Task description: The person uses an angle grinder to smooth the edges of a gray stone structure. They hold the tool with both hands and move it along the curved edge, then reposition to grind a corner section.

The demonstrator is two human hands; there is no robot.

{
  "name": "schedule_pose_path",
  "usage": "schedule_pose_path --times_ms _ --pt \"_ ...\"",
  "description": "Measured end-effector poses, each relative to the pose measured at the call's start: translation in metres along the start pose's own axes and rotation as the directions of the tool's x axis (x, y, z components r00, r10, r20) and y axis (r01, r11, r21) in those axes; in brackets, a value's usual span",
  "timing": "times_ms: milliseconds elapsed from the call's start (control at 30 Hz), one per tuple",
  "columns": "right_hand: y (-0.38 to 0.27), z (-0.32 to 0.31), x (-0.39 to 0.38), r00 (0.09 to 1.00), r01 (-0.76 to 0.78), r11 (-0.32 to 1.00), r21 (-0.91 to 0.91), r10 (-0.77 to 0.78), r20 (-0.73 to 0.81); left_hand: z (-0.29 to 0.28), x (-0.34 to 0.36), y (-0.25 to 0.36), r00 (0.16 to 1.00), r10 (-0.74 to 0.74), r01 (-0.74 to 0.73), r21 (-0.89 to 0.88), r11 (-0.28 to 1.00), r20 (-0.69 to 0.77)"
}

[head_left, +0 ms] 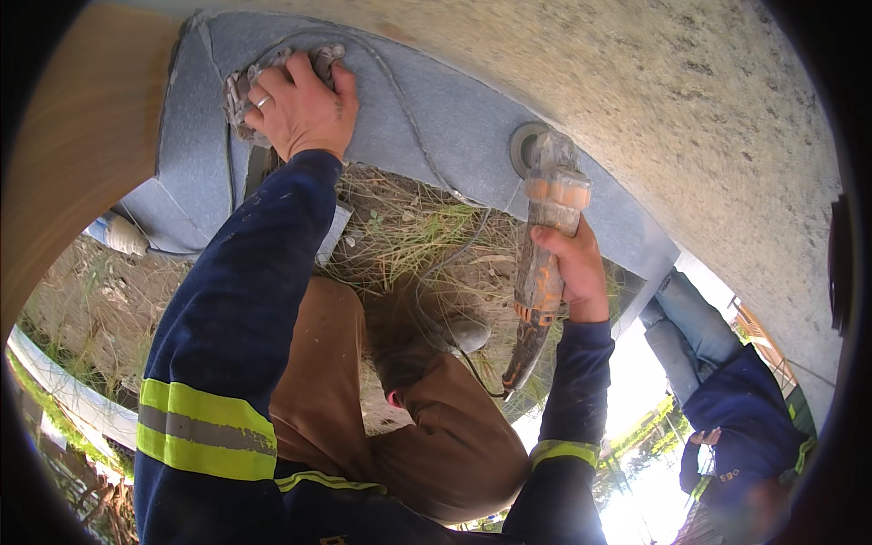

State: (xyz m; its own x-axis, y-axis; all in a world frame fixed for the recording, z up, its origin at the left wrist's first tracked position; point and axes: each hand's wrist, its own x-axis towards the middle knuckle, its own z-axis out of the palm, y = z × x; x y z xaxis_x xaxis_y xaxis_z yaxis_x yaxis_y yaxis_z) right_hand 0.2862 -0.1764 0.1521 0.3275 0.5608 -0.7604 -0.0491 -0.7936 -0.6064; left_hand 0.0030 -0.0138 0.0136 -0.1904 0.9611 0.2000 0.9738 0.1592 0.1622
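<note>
My left hand (304,109), with a ring on one finger, is closed over a crumpled grey rag (238,102) and presses it on a grey stone slab (391,127). In my right hand (586,277) is a dusty angle grinder (549,213) with worn orange parts. Its head points away from me, and the round disc (524,148) sits at or just over the slab near the wall. I cannot tell if the disc touches the stone or turns. A dark cord (495,394) leaves the grinder's rear end.
A rough beige wall (690,100) borders the slab, and a brown panel (91,118) stands at left. A thin cable (400,95) loops over the slab. A blue tool with a wrapped handle (123,234) lies at left. Another person (727,400) stands at right. Dry grass (418,236) covers the soil below.
</note>
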Motion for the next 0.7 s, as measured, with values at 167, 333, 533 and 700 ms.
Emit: schedule_pose_path --times_ms 167,333,533,700 --pt "-0.002 0.000 -0.004 1.000 -0.015 1.000 -0.008 0.015 -0.017 0.001 0.000 -0.001 0.999 -0.017 0.017 -0.002 1.000 0.045" --pt "-0.007 -0.004 0.001 1.000 -0.009 0.998 -0.062 0.010 0.020 0.001 -0.001 -0.003 0.999 -0.007 0.008 -0.004 1.000 0.041" --pt "-0.011 -0.006 0.002 1.000 0.006 0.997 -0.076 -0.005 0.023 0.001 -0.001 -0.003 1.000 0.002 -0.001 -0.022 1.000 0.026" --pt "-0.008 -0.009 0.002 0.999 -0.004 0.995 -0.100 0.008 0.033 0.002 -0.001 -0.004 1.000 -0.005 0.005 -0.023 1.000 0.023"
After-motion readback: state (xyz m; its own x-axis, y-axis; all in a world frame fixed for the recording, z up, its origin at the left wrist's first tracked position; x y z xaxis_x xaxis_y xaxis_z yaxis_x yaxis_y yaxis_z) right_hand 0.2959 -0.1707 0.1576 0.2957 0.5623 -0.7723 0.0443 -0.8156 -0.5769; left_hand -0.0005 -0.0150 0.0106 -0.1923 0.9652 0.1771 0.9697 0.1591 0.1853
